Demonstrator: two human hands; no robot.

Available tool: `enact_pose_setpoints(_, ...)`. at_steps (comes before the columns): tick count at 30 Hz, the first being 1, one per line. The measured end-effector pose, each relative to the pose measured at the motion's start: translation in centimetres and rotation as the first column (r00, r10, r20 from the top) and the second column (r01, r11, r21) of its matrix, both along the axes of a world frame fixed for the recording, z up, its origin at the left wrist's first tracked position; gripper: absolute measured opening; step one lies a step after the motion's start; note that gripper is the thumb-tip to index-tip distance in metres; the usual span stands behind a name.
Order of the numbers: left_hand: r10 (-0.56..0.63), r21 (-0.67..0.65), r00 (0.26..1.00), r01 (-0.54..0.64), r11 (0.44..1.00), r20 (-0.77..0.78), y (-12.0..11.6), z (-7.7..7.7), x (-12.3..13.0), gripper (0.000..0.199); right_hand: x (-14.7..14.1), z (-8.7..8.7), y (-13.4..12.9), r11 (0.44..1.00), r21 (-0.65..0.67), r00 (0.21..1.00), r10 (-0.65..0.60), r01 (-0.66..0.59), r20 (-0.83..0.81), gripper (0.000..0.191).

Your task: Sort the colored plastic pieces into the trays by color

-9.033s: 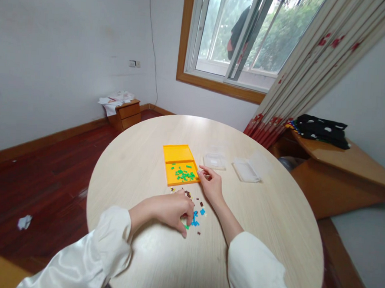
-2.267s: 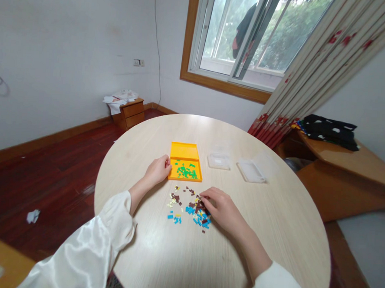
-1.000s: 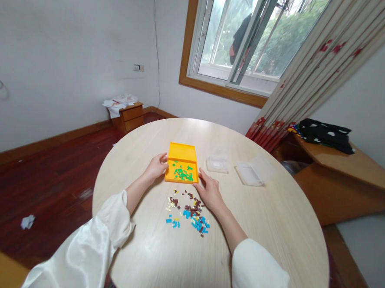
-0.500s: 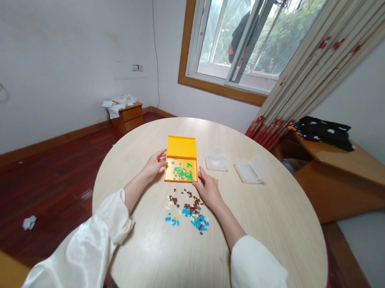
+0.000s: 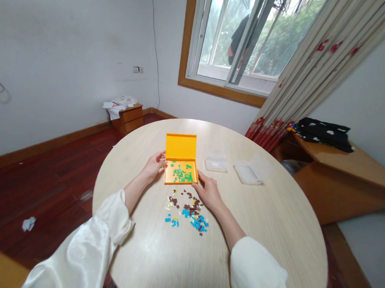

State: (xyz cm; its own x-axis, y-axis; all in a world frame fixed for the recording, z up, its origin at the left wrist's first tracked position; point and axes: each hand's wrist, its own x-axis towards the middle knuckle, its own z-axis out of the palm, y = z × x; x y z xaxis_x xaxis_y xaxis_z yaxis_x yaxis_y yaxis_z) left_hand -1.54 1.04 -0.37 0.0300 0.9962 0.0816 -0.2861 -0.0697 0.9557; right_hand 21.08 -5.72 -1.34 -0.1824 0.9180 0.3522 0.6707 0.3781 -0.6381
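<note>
An orange-yellow hinged box (image 5: pixel 166 176) lies on the table with its lid (image 5: pixel 181 147) raised at the back. Small green building bricks (image 5: pixel 184 175) are scattered over its floor, thickest towards the right front. My left hand (image 5: pixel 154 164) grips the box's left side, fingers at the edge near the hinge. Holding the right side is my right hand (image 5: pixel 208 189), thumb at the front corner. In front of the box lie loose brown bricks (image 5: pixel 193 208), blue bricks (image 5: pixel 199 222) and a few cream and yellow bricks (image 5: pixel 169 202).
Two clear plastic boxes, one nearer the middle (image 5: pixel 216 164) and one further right (image 5: pixel 247 172), rest on the round wooden table (image 5: pixel 271 235). A desk (image 5: pixel 347 179) with dark cloth stands at the right. Back left is a small drawer cabinet (image 5: pixel 132 118).
The box's lid stands a little steeper than before, and the green bricks have shifted slightly. Both hands keep their hold on the box's sides. The loose bricks in front have not moved.
</note>
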Motion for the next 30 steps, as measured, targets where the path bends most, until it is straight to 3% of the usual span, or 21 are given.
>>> enact_pose_setpoints(9,0.028,0.022,1.0,-0.028,0.999,0.001,-0.04,-0.16,0.3,0.05,-0.12,0.06,-0.11,1.0,-0.005,0.999,0.012,-0.012,-0.041,0.051)
enact_pose_setpoints(16,0.054,-0.08,0.997,-0.05,0.996,0.052,-0.01,-0.04,0.13,0.041,0.01,-0.66,0.21,0.995,-0.103,0.969,-0.03,0.005,-0.244,0.084)
enact_pose_setpoints(20,0.095,-0.147,0.995,-0.089,0.985,0.037,-0.01,0.04,0.17,0.033,0.17,-0.35,0.21,0.983,-0.181,0.956,-0.045,-0.009,-0.29,0.092)
enact_pose_setpoints(24,0.194,-0.099,0.981,-0.194,0.976,-0.006,0.12,0.11,-0.04,0.025,0.26,-0.17,0.18,0.977,-0.213,0.956,-0.052,-0.011,-0.289,0.091)
enact_pose_setpoints(27,0.247,-0.009,0.96,-0.25,0.968,-0.135,0.04,0.17,-0.33,0.025,0.28,-0.24,0.16,0.978,-0.209,0.959,-0.056,-0.004,-0.278,0.089)
enact_pose_setpoints(30,0.229,0.214,0.886,-0.152,0.965,-0.404,-0.53,0.13,-0.37,0.034,0.29,-0.31,0.17,0.983,-0.186,0.963,-0.047,-0.003,-0.265,0.085)
